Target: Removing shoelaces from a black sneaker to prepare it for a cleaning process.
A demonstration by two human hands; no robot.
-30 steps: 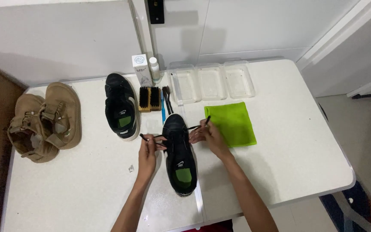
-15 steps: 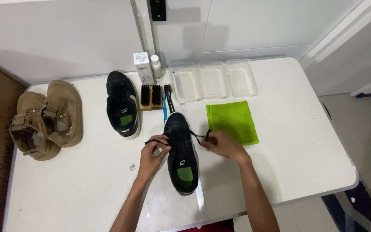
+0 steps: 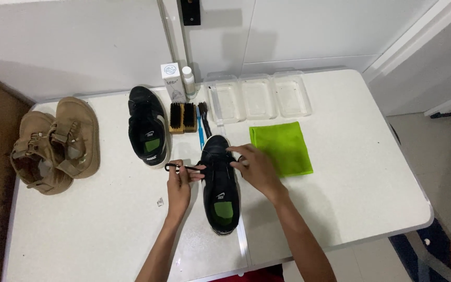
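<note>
A white table (image 3: 340, 209) is filling most of the view from above, and two bare forearms are reaching up from the bottom edge toward a black sneaker (image 3: 220, 183) that is lying in the middle with its toe pointing away from the person. The left hand (image 3: 178, 183) is resting on the tabletop just left of the sneaker, fingers curled, pinching a loop of black shoelace (image 3: 181, 167) that is stretching out to the left of the shoe. The right hand (image 3: 254, 168) is arching over the sneaker's right side, wrist bent, its fingertips closing on the lacing near the tongue; whether a lace end is actually between them cannot be told. Left of the left hand, well apart, a pair of tan sandals (image 3: 53, 143) is sitting. Just beyond that hand, a second black sneaker (image 3: 148, 125) is lying. Right beside the right hand, a green cloth (image 3: 283, 149) is lying flat. Beyond both hands, clear plastic trays (image 3: 259, 96), a wooden brush (image 3: 182, 117), a blue-handled brush (image 3: 202, 125), a small white box (image 3: 173, 82) and a small white bottle (image 3: 189, 81) are lining the wall side.
</note>
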